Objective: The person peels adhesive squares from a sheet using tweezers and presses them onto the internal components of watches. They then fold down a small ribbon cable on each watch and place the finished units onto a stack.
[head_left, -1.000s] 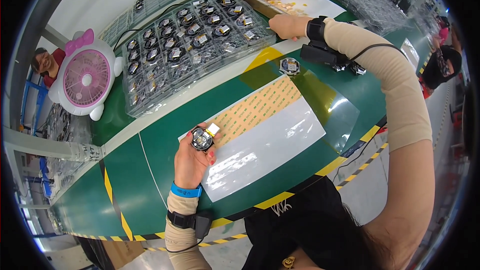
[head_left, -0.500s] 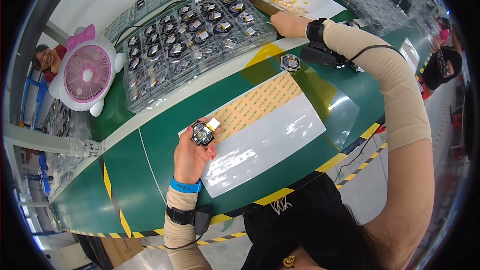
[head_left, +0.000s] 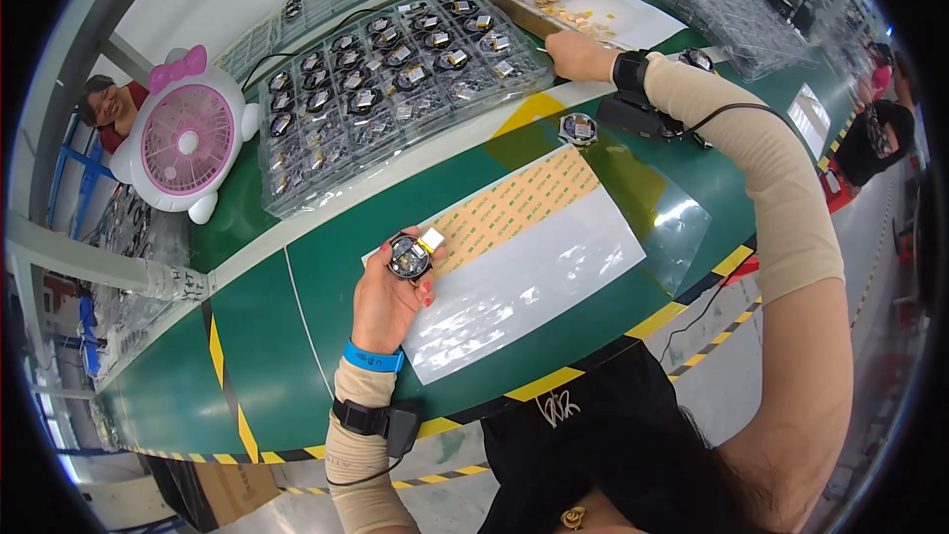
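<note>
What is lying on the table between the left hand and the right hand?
In the head view, between the left hand and right hand lie the tan adhesive sheet and one small round part on the green table.

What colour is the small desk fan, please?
The fan is white with pink grille and bow, in the head view.

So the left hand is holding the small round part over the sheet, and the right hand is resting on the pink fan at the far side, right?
Not quite. The left hand does hold the small round part over the sheet, but the head view shows the right hand reaching to the white tray of small tan pieces, beside the clear compartment tray. The pink fan stands untouched.
</note>
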Tool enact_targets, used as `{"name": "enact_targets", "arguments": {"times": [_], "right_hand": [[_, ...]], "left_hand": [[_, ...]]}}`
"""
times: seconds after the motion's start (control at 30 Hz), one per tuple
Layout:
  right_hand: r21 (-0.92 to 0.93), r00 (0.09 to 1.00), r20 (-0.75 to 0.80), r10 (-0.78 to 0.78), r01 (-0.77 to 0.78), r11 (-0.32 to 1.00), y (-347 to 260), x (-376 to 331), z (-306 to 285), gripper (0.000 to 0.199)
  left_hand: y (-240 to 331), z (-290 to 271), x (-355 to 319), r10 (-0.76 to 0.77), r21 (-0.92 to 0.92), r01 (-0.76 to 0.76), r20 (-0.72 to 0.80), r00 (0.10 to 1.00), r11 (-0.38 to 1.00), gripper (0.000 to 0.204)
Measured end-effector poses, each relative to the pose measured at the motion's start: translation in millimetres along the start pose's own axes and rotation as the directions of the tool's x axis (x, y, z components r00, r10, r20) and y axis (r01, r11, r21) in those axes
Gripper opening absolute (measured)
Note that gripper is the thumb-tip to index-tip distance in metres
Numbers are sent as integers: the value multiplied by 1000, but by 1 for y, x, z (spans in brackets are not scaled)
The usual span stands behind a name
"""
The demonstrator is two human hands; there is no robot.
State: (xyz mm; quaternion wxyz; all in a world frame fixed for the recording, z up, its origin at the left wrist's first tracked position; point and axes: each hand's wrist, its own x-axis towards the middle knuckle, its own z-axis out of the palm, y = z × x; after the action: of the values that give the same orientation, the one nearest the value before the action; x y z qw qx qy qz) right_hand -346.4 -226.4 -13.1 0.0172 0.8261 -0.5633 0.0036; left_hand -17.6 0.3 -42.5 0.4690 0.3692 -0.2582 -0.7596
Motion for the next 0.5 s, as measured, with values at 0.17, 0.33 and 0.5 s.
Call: {"name": "enact_targets", "arguments": {"times": [0.17, 0.33, 0.5], "right_hand": [[-202, 921, -387, -46, -35, 979, 32, 20, -48, 17], [-266, 961, -275, -2, -74, 961, 41, 4, -48, 28], [-123, 983, -85, 164, -174, 977, 23, -15, -36, 38]], "left_hand": [[-3, 3, -3, -11, -13, 11, 9, 1000, 1000, 36], [0, -2, -1, 0, -6, 0, 4, 1000, 1000, 35], [-1, -3, -4, 8, 6, -8, 14, 1000, 1000, 35]]}}
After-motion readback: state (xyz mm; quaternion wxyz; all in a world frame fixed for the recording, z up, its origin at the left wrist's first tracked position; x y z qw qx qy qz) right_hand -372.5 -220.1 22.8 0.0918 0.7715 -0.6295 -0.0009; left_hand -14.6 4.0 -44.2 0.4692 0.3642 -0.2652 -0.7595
